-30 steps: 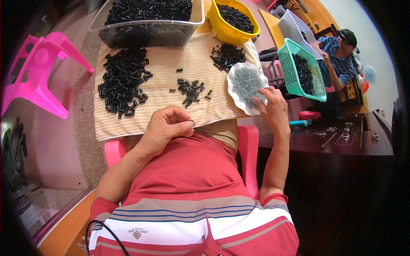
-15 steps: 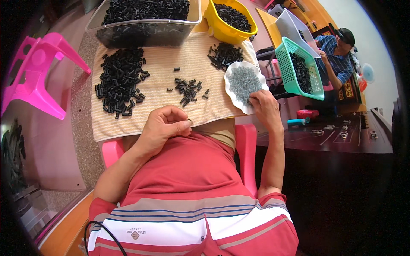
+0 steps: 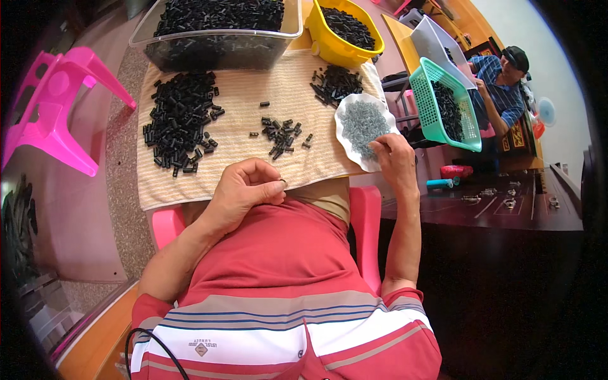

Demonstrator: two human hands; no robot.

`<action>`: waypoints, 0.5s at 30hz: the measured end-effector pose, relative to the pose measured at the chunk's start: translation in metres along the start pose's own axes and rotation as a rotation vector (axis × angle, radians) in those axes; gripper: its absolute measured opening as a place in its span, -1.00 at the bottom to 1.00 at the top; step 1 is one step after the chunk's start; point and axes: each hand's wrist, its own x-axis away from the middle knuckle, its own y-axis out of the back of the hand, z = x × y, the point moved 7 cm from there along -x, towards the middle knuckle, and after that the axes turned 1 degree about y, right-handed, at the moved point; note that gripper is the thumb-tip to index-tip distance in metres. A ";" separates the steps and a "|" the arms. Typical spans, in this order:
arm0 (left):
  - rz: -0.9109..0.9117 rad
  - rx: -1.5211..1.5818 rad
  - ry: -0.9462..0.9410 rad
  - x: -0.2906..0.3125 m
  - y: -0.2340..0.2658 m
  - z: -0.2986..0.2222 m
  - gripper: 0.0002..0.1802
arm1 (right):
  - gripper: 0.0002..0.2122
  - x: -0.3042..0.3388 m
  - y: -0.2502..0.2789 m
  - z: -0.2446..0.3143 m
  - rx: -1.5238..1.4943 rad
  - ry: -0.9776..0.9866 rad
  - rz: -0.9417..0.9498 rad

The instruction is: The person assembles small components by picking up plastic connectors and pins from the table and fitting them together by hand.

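Note:
Near the table's front edge, my left hand is closed, with a small dark piece pinched between thumb and forefinger. Most of that piece is hidden by the fingers. My right hand reaches over the near right rim of a white scalloped dish. Its fingertips are pressed together at the small clear grey pieces in the dish; whatever lies between them is hidden. Ahead of my left hand lies a small loose group of short black cylindrical parts.
A striped towel covers the table. On it are a large black heap at left and a smaller one behind the dish. A clear bin and yellow tub stand behind. Rightward are a green basket and another person.
My right fingertips have shifted very slightly among the clear pieces. My left hand keeps its pinch in the same place. The whole view has moved a little.

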 end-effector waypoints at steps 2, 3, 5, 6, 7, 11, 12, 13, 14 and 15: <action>-0.013 0.008 0.019 0.001 0.000 0.000 -0.89 | -0.88 0.002 0.000 -0.002 -0.028 -0.010 -0.023; -0.013 0.008 0.019 0.001 -0.001 -0.001 -0.89 | -0.90 0.002 0.000 -0.004 -0.054 -0.021 -0.046; -0.022 0.020 0.023 0.002 -0.001 -0.001 -0.89 | -0.91 0.004 0.001 -0.005 -0.100 -0.027 -0.063; -0.024 0.020 0.023 0.002 0.001 0.000 -0.89 | -0.90 0.004 0.001 -0.006 -0.147 -0.032 -0.080; 0.000 0.021 0.024 0.001 0.002 0.002 -0.88 | -0.90 0.003 0.002 -0.005 -0.148 -0.031 -0.080; 0.009 0.031 0.024 0.001 0.003 0.004 -0.86 | -0.88 0.001 0.007 0.005 -0.186 0.032 -0.112; 0.007 0.031 0.025 0.001 0.003 0.005 -0.86 | -0.88 0.001 0.008 0.008 -0.198 0.058 -0.127; 0.008 0.026 0.022 0.001 0.003 0.004 -0.85 | -0.88 0.001 0.008 0.010 -0.200 0.058 -0.125; 0.009 0.021 0.018 0.000 0.003 0.004 -0.85 | -0.89 0.001 0.007 0.010 -0.210 0.040 -0.113; 0.006 0.022 0.019 0.000 0.003 0.004 -0.85 | -0.89 0.001 0.006 0.011 -0.220 0.023 -0.100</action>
